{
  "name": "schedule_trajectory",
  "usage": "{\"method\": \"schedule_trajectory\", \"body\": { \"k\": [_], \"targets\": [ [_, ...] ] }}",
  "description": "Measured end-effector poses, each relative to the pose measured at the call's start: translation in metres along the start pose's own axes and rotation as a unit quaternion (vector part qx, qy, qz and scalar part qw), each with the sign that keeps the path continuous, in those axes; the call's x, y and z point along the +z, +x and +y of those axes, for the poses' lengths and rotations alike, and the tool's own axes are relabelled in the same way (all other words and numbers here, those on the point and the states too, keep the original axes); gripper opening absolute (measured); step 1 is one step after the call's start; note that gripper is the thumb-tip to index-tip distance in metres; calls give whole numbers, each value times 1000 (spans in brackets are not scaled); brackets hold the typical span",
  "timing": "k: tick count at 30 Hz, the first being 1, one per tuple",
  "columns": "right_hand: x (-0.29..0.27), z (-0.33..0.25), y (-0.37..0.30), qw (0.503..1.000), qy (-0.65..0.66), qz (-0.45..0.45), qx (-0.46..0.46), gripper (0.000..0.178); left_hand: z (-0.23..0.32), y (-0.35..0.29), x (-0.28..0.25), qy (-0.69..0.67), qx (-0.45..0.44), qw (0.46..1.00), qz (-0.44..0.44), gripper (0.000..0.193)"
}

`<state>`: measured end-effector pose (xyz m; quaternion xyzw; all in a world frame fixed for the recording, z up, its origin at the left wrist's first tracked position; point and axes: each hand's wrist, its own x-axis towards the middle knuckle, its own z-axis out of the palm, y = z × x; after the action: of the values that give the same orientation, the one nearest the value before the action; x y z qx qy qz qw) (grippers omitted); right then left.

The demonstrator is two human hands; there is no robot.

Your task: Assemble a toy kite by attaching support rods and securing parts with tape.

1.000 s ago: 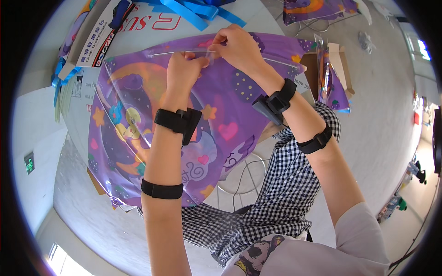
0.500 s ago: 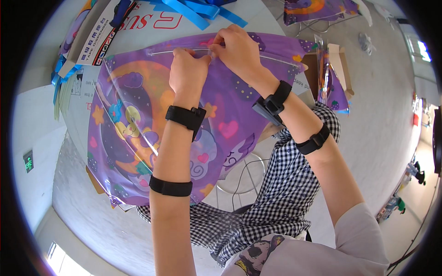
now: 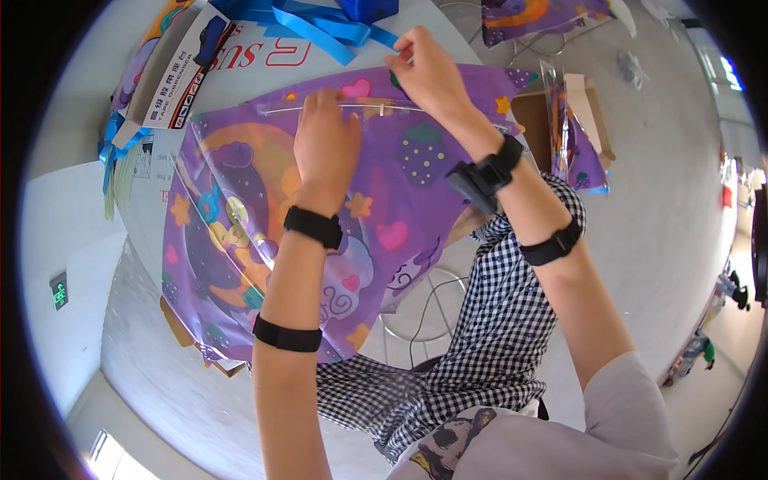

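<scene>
A purple printed plastic sheet (image 3: 400,232) with a moon, stars, hearts and a strawberry is spread over the table and overhangs its near edge. A thin white rod (image 3: 432,107) runs across its far part, with a small pale strip (image 3: 382,110) crossing it. My left hand (image 3: 328,148) lies on the sheet at the rod, fingers apart and pressing down. Farther right, my right hand (image 3: 432,76) is raised with curled fingers beside the end of a blue ribbon (image 3: 316,28). Whatever its fingertips hold, if anything, is hidden.
A tape dispenser box (image 3: 172,76) stands at the far left. A blue block-shaped thing (image 3: 372,8) sits at the table's far edge. An open cardboard box (image 3: 588,116) with clear-wrapped purple pieces is at right, and another purple printed sheet (image 3: 520,20) lies beyond.
My right hand has left the rod, moving up and right to the ribbon's end. My left hand has opened from its pinch and rests on the sheet. The small strip across the rod now shows.
</scene>
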<state>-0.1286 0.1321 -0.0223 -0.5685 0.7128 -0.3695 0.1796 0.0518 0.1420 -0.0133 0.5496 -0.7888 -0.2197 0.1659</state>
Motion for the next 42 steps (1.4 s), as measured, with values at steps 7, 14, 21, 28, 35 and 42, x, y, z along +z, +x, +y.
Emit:
{"method": "schedule_trajectory", "body": {
  "k": [7,14,21,28,35,42],
  "targets": [
    [-67,-8,-59,994,68,-61,-67,21,-7,-37,9,196,239,950,-45,71],
    [-72,-4,-127,985,-37,-127,-107,25,-3,-54,13,189,217,955,-74,83],
    [-42,-4,-161,948,-191,-143,-213,48,-14,-58,1,54,129,987,-81,60],
    [-41,-20,-135,951,-138,-243,-136,60,-1,-154,-89,14,46,998,-35,37],
    [-22,3,-132,919,-264,-172,-237,65,-25,-301,-190,35,-125,991,11,35],
    [-27,-25,-168,920,-200,-243,-234,61,-110,-422,-235,147,-270,951,28,36]
  ]
}}
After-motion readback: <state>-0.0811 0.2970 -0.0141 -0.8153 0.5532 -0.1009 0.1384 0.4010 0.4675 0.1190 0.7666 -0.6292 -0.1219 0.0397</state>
